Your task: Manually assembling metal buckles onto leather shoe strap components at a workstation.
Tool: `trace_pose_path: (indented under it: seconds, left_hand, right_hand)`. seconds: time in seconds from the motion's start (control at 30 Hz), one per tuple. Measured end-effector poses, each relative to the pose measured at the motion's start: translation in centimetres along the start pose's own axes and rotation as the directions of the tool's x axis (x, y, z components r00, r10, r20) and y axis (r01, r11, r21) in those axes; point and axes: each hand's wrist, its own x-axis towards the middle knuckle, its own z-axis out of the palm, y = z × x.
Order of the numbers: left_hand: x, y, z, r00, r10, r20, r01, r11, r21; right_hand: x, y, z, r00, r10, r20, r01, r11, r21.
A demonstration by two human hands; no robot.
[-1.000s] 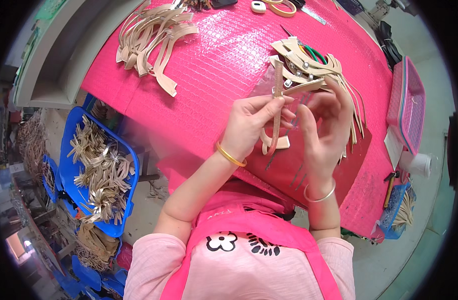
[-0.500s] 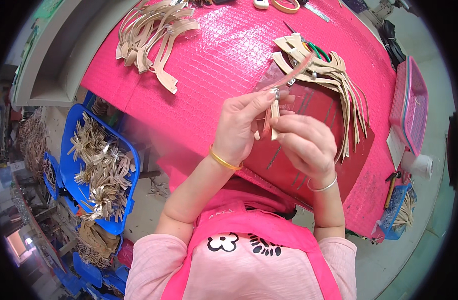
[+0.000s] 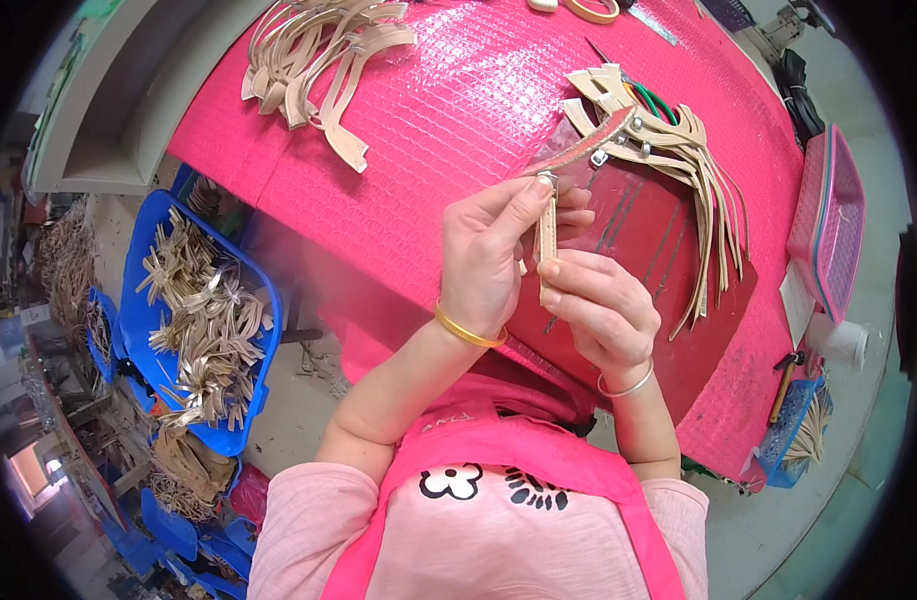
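You hold a strap point(image 3: 591, 143) over the left part of the red mat point(image 3: 701, 358), with both of your hands on it. Your left hand point(image 3: 482, 243) has its thumb and fingers clamped on the strap at its small metal buckle point(image 3: 547, 178), over the mat's left edge. Your right hand point(image 3: 607, 303), over the mat's near left part, pinches the pale lower end of the strap between thumb and fingers. The strap's pinkish length curves from the buckle toward the far edge of the mat, its tip passing in front of a pile of pale straps point(image 3: 707, 172); you cannot tell from here whether they touch. Your fingers hide how the strap runs through the buckle.

That pile spreads over the far right part of the mat, with green-handled scissors point(image 3: 657, 101) partly under it. The mat lies on a shiny pink surface point(image 3: 469, 110). Beyond the mat, well to its left, sits another heap of pale straps point(image 3: 297, 65); straight beyond it is a roll of tape point(image 3: 593, 10). Well left of the mat, off the surface, stands a blue bin point(image 3: 269, 375) full of straps. To the right of the mat you have a pink basket point(image 3: 841, 215), a white roll point(image 3: 841, 340) and a hammer point(image 3: 782, 388).
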Motion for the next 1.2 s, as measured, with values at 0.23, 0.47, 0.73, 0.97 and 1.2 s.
trace_pose_path:
  seconds: [0.23,0.47,0.73,0.97,1.2]
  left_hand:
    - [-0.5,-0.2,0.5,0.999,0.023,-0.024,-0.023,1.0,0.005]
    - [-1.4,-0.9,-0.2,0.967,0.229,0.109,-0.253,0.898,0.36]
    - [-0.7,0.9,-1.2,0.955,0.275,0.109,-0.283,0.743,0.606]
    - [-0.5,1.5,-0.7,0.907,0.421,0.014,-0.358,0.752,0.553]
    - [0.5,0.6,-2.8,0.867,0.424,0.262,-0.414,0.32,0.852]
  right_hand:
    - [0.5,-0.7,-0.1,0.999,0.031,0.036,-0.032,0.999,0.011]
    - [3.3,0.0,0.1,0.754,0.574,-0.319,-0.605,0.796,0.005]
    - [3.9,-0.3,-0.8,0.539,0.838,0.081,-0.624,0.333,0.707]
    - [2.6,0.5,1.4,0.448,0.867,0.217,-0.479,0.028,0.877]
    - [1.1,0.5,2.6,0.312,0.851,0.424,-0.402,-0.286,0.87]
